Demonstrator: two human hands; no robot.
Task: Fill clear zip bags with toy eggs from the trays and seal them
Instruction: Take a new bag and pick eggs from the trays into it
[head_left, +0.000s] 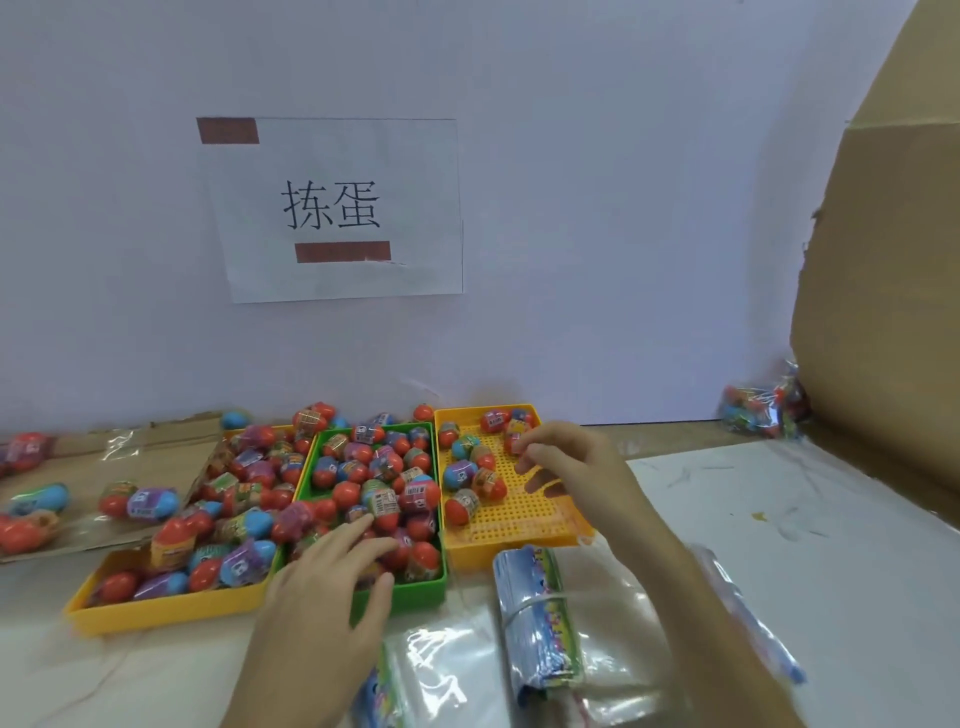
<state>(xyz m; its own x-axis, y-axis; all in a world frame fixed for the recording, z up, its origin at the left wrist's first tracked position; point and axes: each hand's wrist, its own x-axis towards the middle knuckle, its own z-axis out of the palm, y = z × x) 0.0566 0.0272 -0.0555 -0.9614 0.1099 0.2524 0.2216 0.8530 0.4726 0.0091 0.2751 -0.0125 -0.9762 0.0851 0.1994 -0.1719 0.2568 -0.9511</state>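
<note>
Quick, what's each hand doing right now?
Left hand: open, fingers resting on eggs in green tray.
Right hand: curled over right yellow tray; grip unclear.

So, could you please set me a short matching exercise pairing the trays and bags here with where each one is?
Things:
1. green tray
2. right yellow tray
3. banded bag stack
4. filled bag

Places:
A. far right, beside the cardboard
B. under the left hand
C. under the right hand
D. at the near edge, on loose clear bags

Pairs: 1-B, 2-C, 3-D, 4-A
</note>
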